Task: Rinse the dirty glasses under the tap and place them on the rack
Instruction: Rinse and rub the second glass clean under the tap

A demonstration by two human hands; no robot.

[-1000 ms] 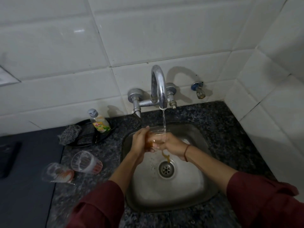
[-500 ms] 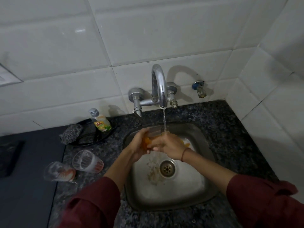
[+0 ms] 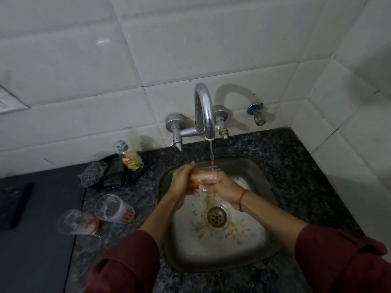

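A clear glass (image 3: pixel 203 175) with orange residue lies on its side between both hands, under the thin stream from the chrome tap (image 3: pixel 204 111). My left hand (image 3: pixel 182 182) wraps its base end. My right hand (image 3: pixel 224 187) curls round the rim end. Both are above the steel sink (image 3: pixel 264 240), whose floor near the drain (image 3: pixel 216 215) carries brown rinse stains. Two more dirty glasses stand tilted on the granite counter left of the sink: one (image 3: pixel 113 208) with a reddish base, one (image 3: pixel 78 222) nearer the counter's left edge. No rack is in view.
A dish-soap bottle (image 3: pixel 130 156) and a steel scrubber (image 3: pixel 92 172) sit on a black tray (image 3: pixel 118 178) behind the glasses. A small wall valve (image 3: pixel 257 115) is right of the tap. Tiled walls close the back and right. A dark surface (image 3: pixel 31 229) lies at left.
The glass has stayed under the stream while both hands shifted round it. More brown residue has spread on the sink floor around the drain.
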